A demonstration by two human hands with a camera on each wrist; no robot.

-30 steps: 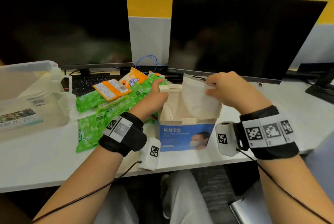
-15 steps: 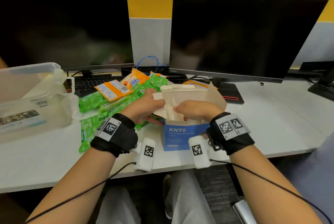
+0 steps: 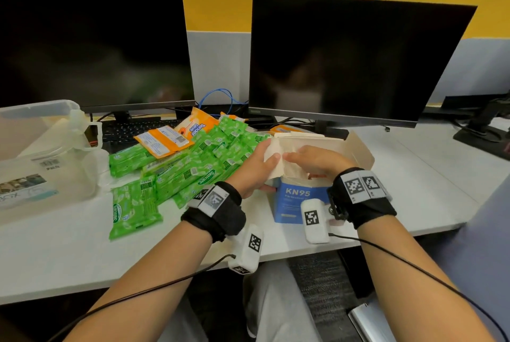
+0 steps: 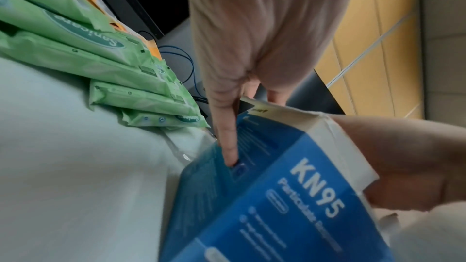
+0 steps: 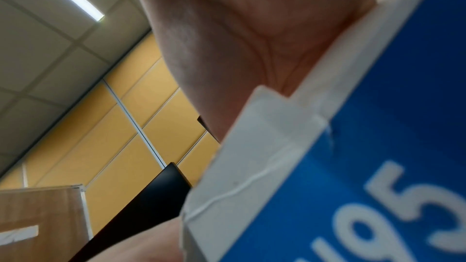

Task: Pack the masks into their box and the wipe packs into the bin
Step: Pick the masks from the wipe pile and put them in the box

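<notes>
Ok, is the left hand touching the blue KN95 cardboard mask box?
Touching. The left wrist view shows a finger of the left hand lying flat on the side of the blue KN95 cardboard mask box, with no gap.

Blue, white-lettered box (image 3: pixel 289 203) — green wipe packs (image 3: pixel 176 173), orange wipe packs (image 3: pixel 162 141).

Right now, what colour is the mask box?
Mask box: blue, white KN95 lettering; clearest in left wrist view.

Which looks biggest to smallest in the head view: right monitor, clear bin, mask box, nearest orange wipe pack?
Right monitor
Clear bin, cut off by the frame edge
Mask box, partly covered; unsure against the bin
Nearest orange wipe pack
</notes>
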